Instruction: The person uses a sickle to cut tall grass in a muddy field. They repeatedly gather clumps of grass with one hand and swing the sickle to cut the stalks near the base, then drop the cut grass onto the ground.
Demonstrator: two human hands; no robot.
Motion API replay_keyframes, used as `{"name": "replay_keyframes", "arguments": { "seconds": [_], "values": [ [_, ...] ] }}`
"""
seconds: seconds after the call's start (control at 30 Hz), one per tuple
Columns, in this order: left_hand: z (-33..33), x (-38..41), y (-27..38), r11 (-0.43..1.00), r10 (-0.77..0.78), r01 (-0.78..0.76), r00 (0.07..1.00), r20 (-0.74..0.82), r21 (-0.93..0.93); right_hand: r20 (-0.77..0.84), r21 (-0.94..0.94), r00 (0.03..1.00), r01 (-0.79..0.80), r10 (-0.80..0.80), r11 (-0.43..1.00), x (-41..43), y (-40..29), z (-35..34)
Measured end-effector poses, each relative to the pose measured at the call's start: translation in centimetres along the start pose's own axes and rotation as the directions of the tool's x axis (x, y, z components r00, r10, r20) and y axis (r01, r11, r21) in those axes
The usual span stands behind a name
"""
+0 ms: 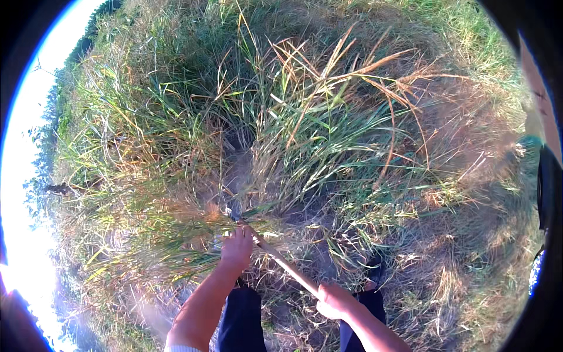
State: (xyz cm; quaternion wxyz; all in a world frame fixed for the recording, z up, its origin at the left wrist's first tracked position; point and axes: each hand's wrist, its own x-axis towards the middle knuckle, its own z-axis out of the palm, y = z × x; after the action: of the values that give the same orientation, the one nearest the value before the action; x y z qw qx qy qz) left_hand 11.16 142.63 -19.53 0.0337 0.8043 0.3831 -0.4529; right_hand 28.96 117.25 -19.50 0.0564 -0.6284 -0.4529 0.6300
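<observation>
My right hand (pixel 335 302) grips the lower end of a long wooden handle (pixel 290 267). The handle slants up and left to a small dark metal tool head (pixel 234 214), whose shape is mostly lost in the grass. Beside the upper part of the handle, my left hand (pixel 237 247) is closed on a bunch of long green grass (pixel 189 251) that trails off to the left. The left fingers lie close against the handle; whether they also touch it is unclear. Ahead, a tall clump of grass (pixel 325 149) leans right, with brown seed heads (pixel 338 70) on top.
Dry cut stalks (pixel 308 325) litter the ground around my dark-trousered legs (pixel 241 321). Denser standing grass (pixel 176 101) rises at the upper left. Flattened dry grass (pixel 466 246) spreads to the right. Part of another person (pixel 544 185) shows at the far right rim.
</observation>
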Motion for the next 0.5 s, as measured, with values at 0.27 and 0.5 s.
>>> {"name": "replay_keyframes", "arguments": {
  "seconds": [0.27, 0.5],
  "values": [
    [2.7, 2.2, -2.5, 0.963, 0.062, -0.047, 0.997, -0.048, 0.264, 0.066, 0.012, 0.996, -0.065, 0.064, 0.998, -4.8, 1.7, 0.9],
    [5.6, 5.1, -3.4, 0.991, -0.129, 0.129, 0.992, 0.015, 0.019, 0.364, 0.858, 0.914, -0.405, 0.181, 0.317, -7.6, 1.0, 7.2]
  ]
}}
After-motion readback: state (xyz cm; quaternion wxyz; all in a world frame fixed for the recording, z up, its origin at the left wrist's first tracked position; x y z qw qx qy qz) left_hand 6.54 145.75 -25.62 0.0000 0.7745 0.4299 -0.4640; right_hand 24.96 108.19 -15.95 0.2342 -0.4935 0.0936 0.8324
